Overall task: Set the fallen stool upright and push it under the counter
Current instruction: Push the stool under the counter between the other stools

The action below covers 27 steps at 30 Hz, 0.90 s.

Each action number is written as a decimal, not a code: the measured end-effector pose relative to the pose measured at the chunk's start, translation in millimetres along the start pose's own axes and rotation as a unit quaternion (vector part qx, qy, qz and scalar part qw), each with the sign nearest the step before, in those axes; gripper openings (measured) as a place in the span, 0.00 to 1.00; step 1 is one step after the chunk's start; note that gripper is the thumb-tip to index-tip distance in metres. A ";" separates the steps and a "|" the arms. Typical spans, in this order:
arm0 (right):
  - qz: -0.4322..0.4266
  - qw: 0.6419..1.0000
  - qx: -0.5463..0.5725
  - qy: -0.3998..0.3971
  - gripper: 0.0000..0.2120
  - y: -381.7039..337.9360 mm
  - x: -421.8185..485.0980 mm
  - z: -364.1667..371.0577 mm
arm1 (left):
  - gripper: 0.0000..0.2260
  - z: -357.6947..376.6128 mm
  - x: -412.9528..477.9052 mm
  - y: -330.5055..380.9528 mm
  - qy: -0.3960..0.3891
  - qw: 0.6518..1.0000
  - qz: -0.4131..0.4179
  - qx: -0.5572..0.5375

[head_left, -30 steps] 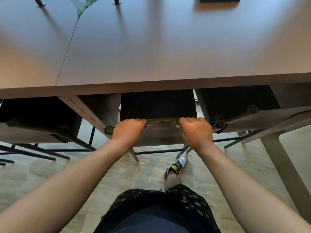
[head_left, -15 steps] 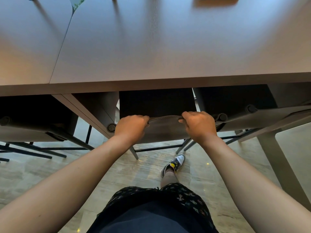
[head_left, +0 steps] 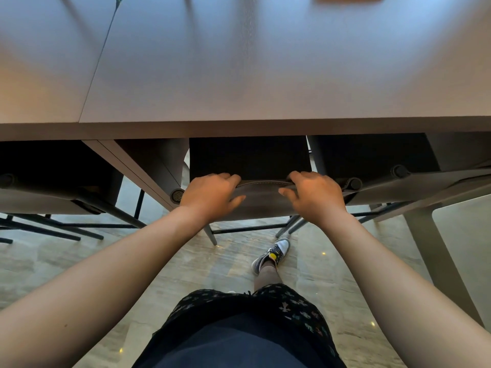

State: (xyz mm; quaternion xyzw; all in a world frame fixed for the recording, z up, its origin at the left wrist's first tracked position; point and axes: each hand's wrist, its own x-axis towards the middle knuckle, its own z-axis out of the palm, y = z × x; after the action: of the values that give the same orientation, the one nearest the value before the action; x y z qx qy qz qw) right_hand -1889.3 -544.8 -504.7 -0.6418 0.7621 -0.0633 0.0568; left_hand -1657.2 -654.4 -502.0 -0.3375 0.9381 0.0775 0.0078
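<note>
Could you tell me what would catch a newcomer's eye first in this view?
Two bare arms reach forward to the centre, where the left hand and right hand grip the curved back edge of the stool, which stands upright and mostly tucked beneath the counter. The counter's broad pale top fills the upper half. Below, one sneaker steps forward on the marbled floor.

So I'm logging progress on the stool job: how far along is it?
Done: the stool stands upright on the floor, its seat tucked beneath the counter. In hand: the left hand and right hand grip the top of its backrest. Left: at most a last nudge inward, then letting go; the neighbouring stool sits about as deep.
</note>
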 end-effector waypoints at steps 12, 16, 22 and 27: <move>0.042 0.994 -0.092 -0.050 0.09 15.4 -21.0 -12.6 | 0.11 -6.2 -1.8 2.9 -0.017 0.999 -0.003 0.029; 0.045 0.991 -0.107 -0.061 0.13 31.6 -20.7 -15.9 | 0.16 -7.7 4.4 9.4 -0.035 0.998 -0.054 0.022; 0.018 0.992 -0.085 -0.093 0.14 63.6 -24.0 -26.9 | 0.20 -9.0 20.2 41.9 -0.038 0.993 -0.115 0.006; -0.033 0.995 -0.044 -0.084 0.13 80.7 -25.1 -30.9 | 0.16 -13.6 30.7 70.6 -0.061 0.987 -0.147 -0.015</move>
State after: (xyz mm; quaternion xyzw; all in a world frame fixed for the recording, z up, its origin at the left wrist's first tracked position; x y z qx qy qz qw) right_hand -1968.6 -505.7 -487.7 -0.6715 0.7352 0.0230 0.0900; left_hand -1725.2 -622.2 -480.8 -0.4667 0.8747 0.1102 0.0707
